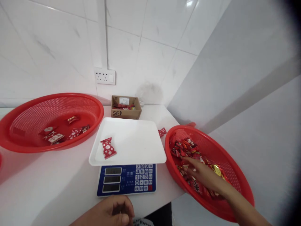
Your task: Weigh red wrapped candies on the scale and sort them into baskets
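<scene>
Two hands (113, 209) (203, 172), at least two red baskets (99, 110) (175, 171), one scale (128, 182), one box (124, 114)

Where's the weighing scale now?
Head view, near centre: the weighing scale sits on the white table between left red basket and right red basket, cardboard box behind, left hand in front.

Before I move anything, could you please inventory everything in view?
Tabletop: one, white, centre
Round perforated plastic basket: one, red, left
Wrapped packets: several, red and tan, inside
Second round plastic basket: one, red, right
Shiny packets: many, red and gold, inside
Flat keypad scale: one, blue, on tabletop
Rectangular plastic tray: one, white, on scale
Dotted packet: one, red, on tray
Second dotted packet: one, red, beside tray
Open cardboard box: one, brown, behind tray
Box contents: several, mostly red, inside
Socket panel: one, white, on wall
Unidentified edge: one, red, far left
Left hand: one, bare, before scale
Right hand: one, bare, in second basket
</scene>
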A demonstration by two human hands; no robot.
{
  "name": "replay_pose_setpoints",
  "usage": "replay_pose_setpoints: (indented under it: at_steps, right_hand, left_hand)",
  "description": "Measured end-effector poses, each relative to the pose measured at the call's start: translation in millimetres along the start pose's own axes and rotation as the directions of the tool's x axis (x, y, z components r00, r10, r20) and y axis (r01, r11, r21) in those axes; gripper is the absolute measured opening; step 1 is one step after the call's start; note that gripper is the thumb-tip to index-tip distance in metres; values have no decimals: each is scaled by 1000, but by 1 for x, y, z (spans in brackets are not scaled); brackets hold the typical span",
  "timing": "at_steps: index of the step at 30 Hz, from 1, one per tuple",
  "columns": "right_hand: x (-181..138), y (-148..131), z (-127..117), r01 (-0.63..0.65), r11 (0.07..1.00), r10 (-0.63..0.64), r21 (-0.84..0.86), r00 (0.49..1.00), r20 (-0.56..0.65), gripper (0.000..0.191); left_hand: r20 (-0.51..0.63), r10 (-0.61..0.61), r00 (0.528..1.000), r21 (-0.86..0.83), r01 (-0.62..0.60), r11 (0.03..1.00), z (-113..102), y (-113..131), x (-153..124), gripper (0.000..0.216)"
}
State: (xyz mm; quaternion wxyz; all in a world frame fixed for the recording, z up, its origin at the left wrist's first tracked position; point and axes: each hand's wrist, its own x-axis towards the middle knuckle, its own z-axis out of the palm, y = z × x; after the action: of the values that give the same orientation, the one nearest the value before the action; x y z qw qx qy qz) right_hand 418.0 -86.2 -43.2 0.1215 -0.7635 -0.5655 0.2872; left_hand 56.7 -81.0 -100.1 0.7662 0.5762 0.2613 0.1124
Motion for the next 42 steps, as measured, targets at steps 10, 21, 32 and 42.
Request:
replay_pose_setpoints:
  at_steps: [10,21,32,42]
  right_hand:
    - [80,-34,4,93,917,-134,-388,988,-81,31]
    - [42,-67,-34,-89,874,-124,-478,910,-397,28]
    - [19,-128,-4,288,842,-37,456,875,-483,24]
    - [32,-141,47,473,742,-198,475,832,-519,20]
  left_hand:
    - [177,-109,978,-247,152,957,15,-31,30,45]
    - [235,-131,963,-492,234,838,22,-46,53,40]
    - [306,-104,946,-326,206,922,13,-32,56,41]
    - [297,-69,953,-245,146,958,10,-42,56,49]
